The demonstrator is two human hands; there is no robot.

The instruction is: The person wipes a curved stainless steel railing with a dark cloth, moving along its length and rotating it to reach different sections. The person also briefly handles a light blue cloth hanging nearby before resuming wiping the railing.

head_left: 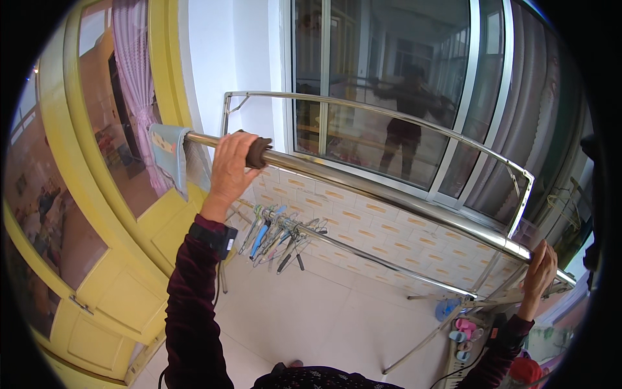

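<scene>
My left hand [230, 167] is raised and wrapped around the near top rail [389, 194] of a tall steel clothes rack, with a dark brown cloth [258, 150] bunched under its fingers on the rail. My right hand [539, 269] grips the same rail far to the right, near its end. Both arms wear dark maroon sleeves, and a black band sits on the left wrist. A pale blue cloth [170, 154] hangs over the rail's left end, just beyond my left hand.
Several clothes hangers [278, 233] hang bunched on the rack's lower bar. A yellow door frame [116, 259] stands at left and a large window [389, 97] behind. Pink and blue clips [461, 330] lie on the white tiled floor by the rack's foot.
</scene>
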